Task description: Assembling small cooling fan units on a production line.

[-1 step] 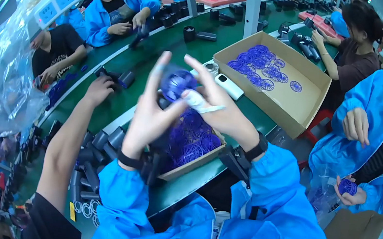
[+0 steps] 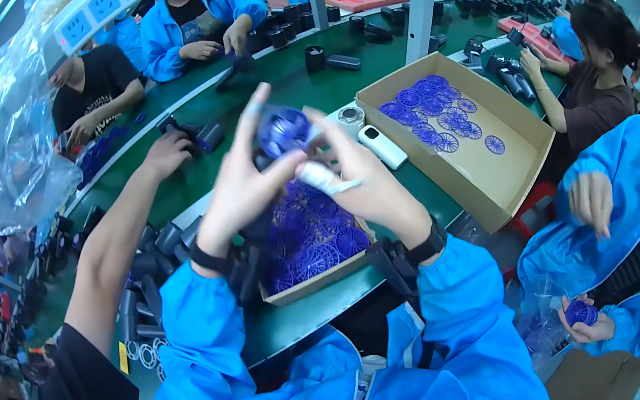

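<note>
Both hands are raised in front of me around a dark round housing with a purple spoked grille on its face. My left hand grips it from the left, index finger stretched up and thumb along the lower edge. My right hand, with white tape around the thumb, closes on its right side, fingers bent against the rim. Some fingertips are blurred. Below the hands stands a cardboard box filled with purple spoked grilles, partly hidden by my left hand and wrist.
A larger shallow carton with loose purple grilles stands to the right. Near it lie a white device and a metal ring. A neighbour's arm reaches in at left, above black housings. At right another person holds a purple grille.
Both hands and the housing have shifted slightly left. My right index finger, raised before, is now bent down onto the housing's rim.
</note>
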Demonstrator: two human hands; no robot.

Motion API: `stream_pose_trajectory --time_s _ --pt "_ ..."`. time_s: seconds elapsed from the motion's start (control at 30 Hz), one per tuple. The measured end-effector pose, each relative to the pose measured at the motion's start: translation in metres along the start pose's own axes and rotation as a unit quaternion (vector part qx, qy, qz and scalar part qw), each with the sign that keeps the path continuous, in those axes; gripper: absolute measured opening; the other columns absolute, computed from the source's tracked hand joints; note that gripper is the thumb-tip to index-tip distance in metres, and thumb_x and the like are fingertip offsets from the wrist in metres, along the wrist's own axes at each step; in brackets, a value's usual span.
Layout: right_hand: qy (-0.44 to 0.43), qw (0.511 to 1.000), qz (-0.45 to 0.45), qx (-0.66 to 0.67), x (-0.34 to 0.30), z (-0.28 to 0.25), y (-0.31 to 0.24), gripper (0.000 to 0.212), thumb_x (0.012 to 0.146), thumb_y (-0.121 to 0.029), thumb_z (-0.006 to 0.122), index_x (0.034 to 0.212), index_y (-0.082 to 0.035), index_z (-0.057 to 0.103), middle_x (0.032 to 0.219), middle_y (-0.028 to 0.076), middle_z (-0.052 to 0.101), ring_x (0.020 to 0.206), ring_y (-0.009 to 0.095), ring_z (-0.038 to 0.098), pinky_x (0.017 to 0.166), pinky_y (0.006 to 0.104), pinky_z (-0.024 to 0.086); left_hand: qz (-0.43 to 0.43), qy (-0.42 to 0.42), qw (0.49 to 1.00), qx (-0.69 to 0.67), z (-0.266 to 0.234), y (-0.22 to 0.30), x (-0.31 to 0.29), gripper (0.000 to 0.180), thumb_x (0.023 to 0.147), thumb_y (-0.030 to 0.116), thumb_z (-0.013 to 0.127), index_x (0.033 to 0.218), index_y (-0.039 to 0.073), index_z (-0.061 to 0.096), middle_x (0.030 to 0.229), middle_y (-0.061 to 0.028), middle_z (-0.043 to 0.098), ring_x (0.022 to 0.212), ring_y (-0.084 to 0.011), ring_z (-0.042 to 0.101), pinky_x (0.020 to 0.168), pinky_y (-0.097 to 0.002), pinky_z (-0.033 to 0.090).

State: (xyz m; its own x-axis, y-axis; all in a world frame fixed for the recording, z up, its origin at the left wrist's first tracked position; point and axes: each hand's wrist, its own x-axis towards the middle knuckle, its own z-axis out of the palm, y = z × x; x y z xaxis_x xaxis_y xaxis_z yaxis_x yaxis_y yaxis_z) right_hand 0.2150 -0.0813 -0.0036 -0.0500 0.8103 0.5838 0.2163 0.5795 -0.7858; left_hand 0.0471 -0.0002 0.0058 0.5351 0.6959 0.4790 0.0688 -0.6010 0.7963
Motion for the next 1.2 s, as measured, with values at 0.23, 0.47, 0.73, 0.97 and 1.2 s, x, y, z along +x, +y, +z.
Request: stream_pose_trajectory --time_s 0.23,0.47,0.73,0.97,1.2 --pt "-0.308 0.876 -0.071 -0.365 -0.029 -0.007 0.054 0.035 0.073 -0.023 0.070 0.107 -0.014 0.065 0.099 0.007 0.060 0.103 0.026 0.053 0.091 0.0431 0.040 -0.249 -0.126 0.937 0.211 -0.062 -0.126 0.113 0.076 0.082 0.011 0.061 0.148 0.016 0.023 0.089 -0.0173 0.065 0.067 -0.0242 0.066 0.059 -0.0358 0.053" --pt "-0.421 0.838 0.027 -0.347 -0.026 0.001 0.057 0.014 0.071 -0.018 0.066 0.084 -0.012 0.068 0.085 0.003 0.063 0.098 0.024 0.054 0.079 0.0489 0.041 -0.175 -0.177 0.806 0.538 -0.027 -0.179 0.148 0.042 0.082 0.018 0.053 0.122 0.007 0.056 0.111 -0.0240 0.061 0.105 -0.0374 0.059 0.090 -0.0435 0.047" --pt "-0.349 0.870 -0.032 -0.348 -0.032 0.004 0.060 0.005 0.072 -0.008 0.061 0.077 -0.006 0.063 0.072 0.008 0.060 0.082 0.025 0.058 0.080 0.0497 0.040 -0.123 -0.213 0.907 0.343 0.013 -0.212 0.138 0.036 0.086 0.026 0.053 0.115 0.005 0.059 0.111 -0.0187 0.063 0.099 -0.0330 0.061 0.087 -0.0390 0.048" --pt "-0.346 0.905 0.019 -0.245 -0.012 -0.005 0.061 0.010 0.078 -0.006 0.057 0.087 -0.003 0.058 0.073 0.010 0.061 0.075 0.028 0.061 0.084 0.0458 0.041 -0.244 -0.220 0.919 0.218 0.006 -0.232 0.136 0.033 0.092 0.029 0.052 0.115 0.007 0.058 0.096 -0.0051 0.061 0.072 -0.0156 0.057 0.062 -0.0294 0.048" --pt "-0.268 0.943 0.143 0.137 0.045 -0.041 0.112 0.012 0.093 -0.017 0.056 0.097 -0.007 0.056 0.088 0.001 0.059 0.083 0.011 0.057 0.071 0.0250 0.045 -0.323 -0.173 0.914 0.173 0.012 -0.220 0.138 0.029 0.088 0.025 0.054 0.108 0.005 0.062 0.082 -0.0030 0.063 0.065 -0.0132 0.057 0.053 -0.0274 0.044"
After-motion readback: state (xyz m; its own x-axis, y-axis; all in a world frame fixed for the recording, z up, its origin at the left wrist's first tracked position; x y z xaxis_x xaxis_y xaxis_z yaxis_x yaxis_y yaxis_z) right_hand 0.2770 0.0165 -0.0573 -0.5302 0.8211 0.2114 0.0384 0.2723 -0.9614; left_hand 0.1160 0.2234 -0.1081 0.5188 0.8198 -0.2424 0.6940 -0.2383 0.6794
